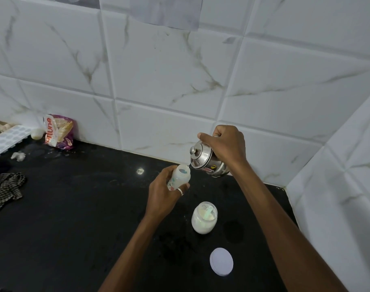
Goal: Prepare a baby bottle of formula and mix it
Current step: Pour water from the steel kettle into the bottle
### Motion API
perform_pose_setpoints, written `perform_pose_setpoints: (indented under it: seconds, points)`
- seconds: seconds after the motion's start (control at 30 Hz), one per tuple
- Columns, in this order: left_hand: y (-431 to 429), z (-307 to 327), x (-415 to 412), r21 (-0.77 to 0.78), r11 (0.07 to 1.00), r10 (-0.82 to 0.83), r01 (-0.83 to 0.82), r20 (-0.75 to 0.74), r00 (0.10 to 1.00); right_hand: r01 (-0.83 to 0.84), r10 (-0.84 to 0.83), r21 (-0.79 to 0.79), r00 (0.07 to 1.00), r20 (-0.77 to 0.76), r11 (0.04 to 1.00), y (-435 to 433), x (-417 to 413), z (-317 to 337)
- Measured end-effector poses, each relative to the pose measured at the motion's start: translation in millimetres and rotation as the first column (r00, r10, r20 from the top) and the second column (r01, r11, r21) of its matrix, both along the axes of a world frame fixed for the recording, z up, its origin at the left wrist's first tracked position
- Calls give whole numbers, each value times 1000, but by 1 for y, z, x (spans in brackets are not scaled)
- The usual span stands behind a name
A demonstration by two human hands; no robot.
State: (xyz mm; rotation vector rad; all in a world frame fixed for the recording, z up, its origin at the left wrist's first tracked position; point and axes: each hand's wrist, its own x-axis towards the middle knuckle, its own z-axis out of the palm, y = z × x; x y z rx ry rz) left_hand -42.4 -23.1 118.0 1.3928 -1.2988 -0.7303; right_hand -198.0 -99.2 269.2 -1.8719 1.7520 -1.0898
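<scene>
My left hand [163,194] grips a small open baby bottle [180,175], held above the black counter [74,218] and leaning to the right. My right hand [226,144] grips a steel kettle [207,160] tipped to the left, its thumb near the lid. The kettle's lip touches the bottle's mouth. An open jar of white formula powder [204,218] with a pale scoop inside stands on the counter below both hands. Its round white lid [221,261] lies flat nearer to me.
At the far left lie a purple snack packet [59,131], a white ice tray [7,140] and a checked cloth [5,190]. White marble tiles form the back wall [180,70] and the right wall [348,186]. A small round white object [37,133] sits by the packet.
</scene>
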Motion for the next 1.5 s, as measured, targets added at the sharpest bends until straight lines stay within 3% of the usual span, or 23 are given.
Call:
perform_pose_setpoints:
  seconds: [1.5]
  points:
    - [2, 1, 0, 0, 1000, -18, 18, -34, 999, -6, 5, -14, 999, -50, 1000, -5, 4, 1]
